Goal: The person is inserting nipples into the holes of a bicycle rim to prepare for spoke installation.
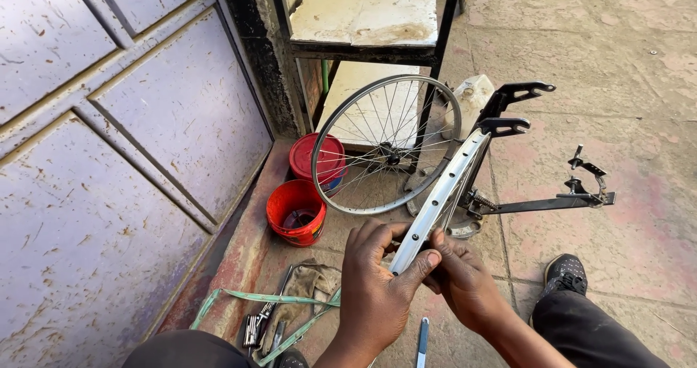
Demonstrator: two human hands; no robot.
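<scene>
A silver bicycle rim [444, 188] stands on edge in a black truing stand [541, 205], its near edge pointing at me. My left hand [375, 288] wraps around the rim's near edge from the left, thumb on the rim. My right hand [462, 281] presses against the same spot from the right, fingers closed on the rim. A second, fully spoked wheel [387, 144] leans against a metal shelf frame behind.
Two red buckets [296, 212] sit by the purple metal door [109, 157]. A rag with tools [290, 302] and a pale green strap [254, 297] lie at lower left. A white jerrycan [473, 99] stands behind the stand. My shoe [565, 273] rests on the concrete at right.
</scene>
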